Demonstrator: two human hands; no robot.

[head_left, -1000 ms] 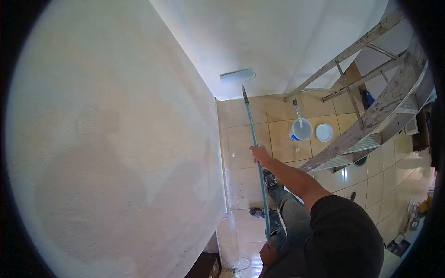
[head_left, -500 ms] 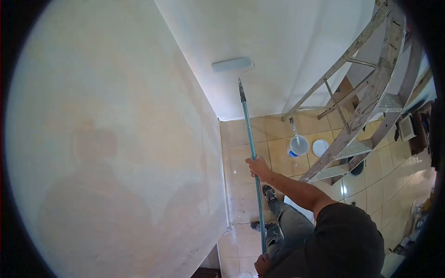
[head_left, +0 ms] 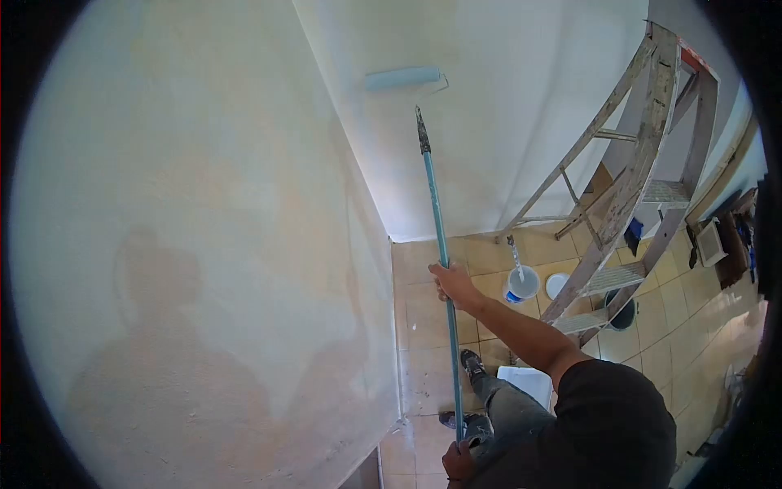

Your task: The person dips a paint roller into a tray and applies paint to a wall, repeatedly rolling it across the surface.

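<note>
I hold a long teal pole (head_left: pixel 436 220) with both hands. My right hand (head_left: pixel 452 284) grips it around mid-length, arm stretched out. My left hand (head_left: pixel 459 462) is closed around its lower end near my waist, partly cut off by the frame edge. At the top of the pole a paint roller (head_left: pixel 401 78) lies flat against the white far wall (head_left: pixel 505 106), close to the corner with the beige wall (head_left: pixel 204 204) on the left. My legs and paint-spattered shoes (head_left: pixel 472 360) stand on the tiled floor below.
A paint-stained wooden stepladder (head_left: pixel 643 155) leans at the right. By its feet stand a white paint bucket (head_left: pixel 522 285) with a stick in it, a round lid (head_left: pixel 557 284) and a dark bucket (head_left: pixel 623 314). A white tray (head_left: pixel 525 381) lies by my feet.
The roller has travelled up the white wall, and my right hand has pushed the pole upward. My view has tilted up, so more wall and less floor shows.
</note>
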